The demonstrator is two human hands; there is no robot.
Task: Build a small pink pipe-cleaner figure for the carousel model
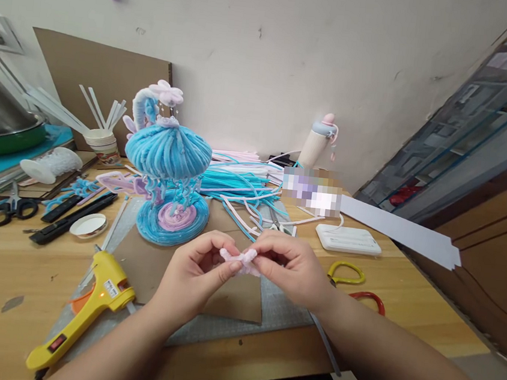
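Because the fuzzy pale pink piece (248, 263), pinched between the fingertips of the left hand (192, 274) and right hand (293, 270) above the cardboard (237, 302), looks light, soft and bendable, it probably handles best by its outer ends, since hard squeezing could flatten its pile

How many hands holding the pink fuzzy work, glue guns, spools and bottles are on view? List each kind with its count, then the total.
Hands holding the pink fuzzy work: 2, left hand and right hand
Glue gun: 1
Spool: 1
Bottle: 1
Total: 5
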